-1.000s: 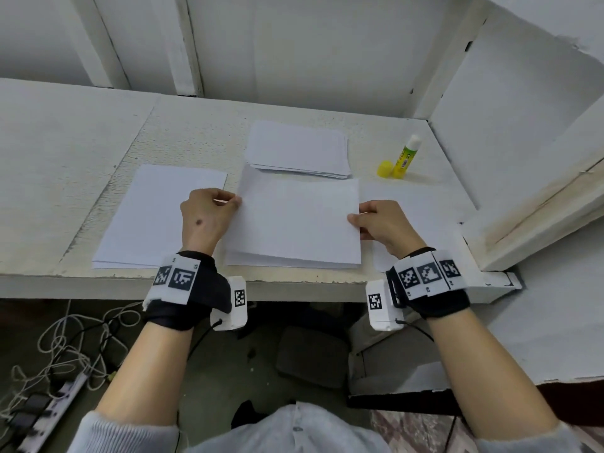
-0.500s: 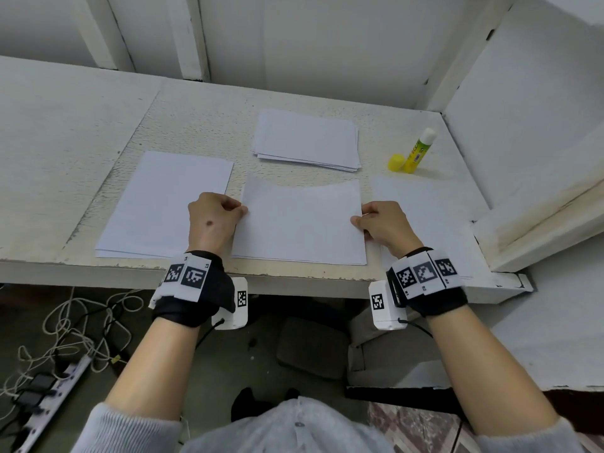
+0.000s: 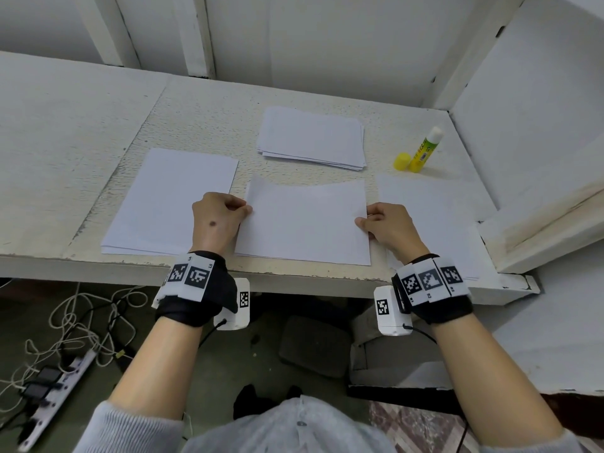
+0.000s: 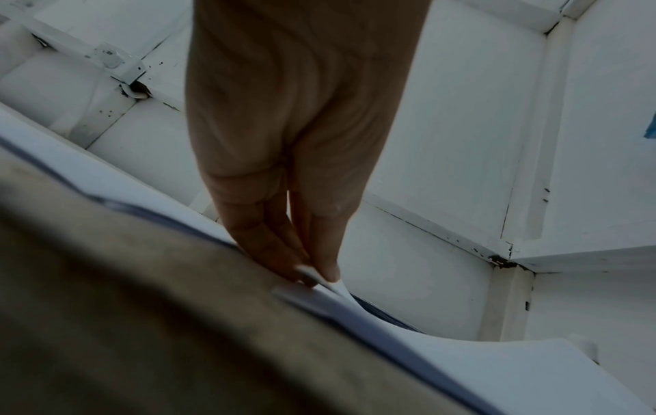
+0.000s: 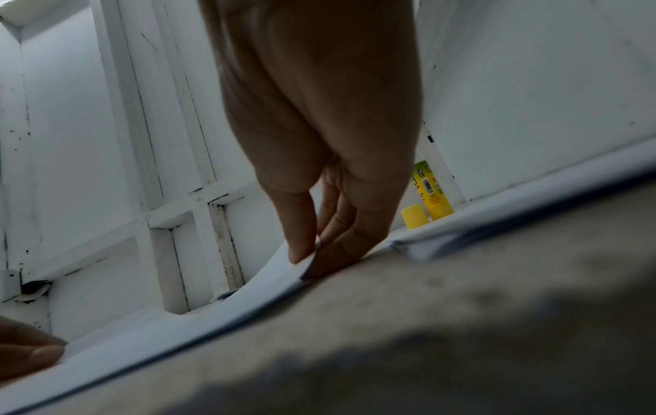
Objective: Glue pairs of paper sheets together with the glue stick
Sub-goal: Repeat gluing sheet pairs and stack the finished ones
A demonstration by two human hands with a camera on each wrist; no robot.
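White bench (image 3: 202,125) in a white-walled corner. The left hand (image 3: 214,220) and right hand (image 3: 385,223) each pinched a side edge of the middle sheet (image 3: 304,223), fingers curled on it, its far edge bowed up a bit. More paper piles sat left (image 3: 170,197), right (image 3: 434,204) and behind (image 3: 310,137). The glue stick (image 3: 425,148) stood uncapped at back right, cap (image 3: 402,161) just beside it.

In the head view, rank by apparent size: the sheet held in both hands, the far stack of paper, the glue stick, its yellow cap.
1. Held sheet, pinched by left hand and right hand.
2. Far stack of paper; it lies farther off, so true size may match.
3. Glue stick.
4. Yellow cap.
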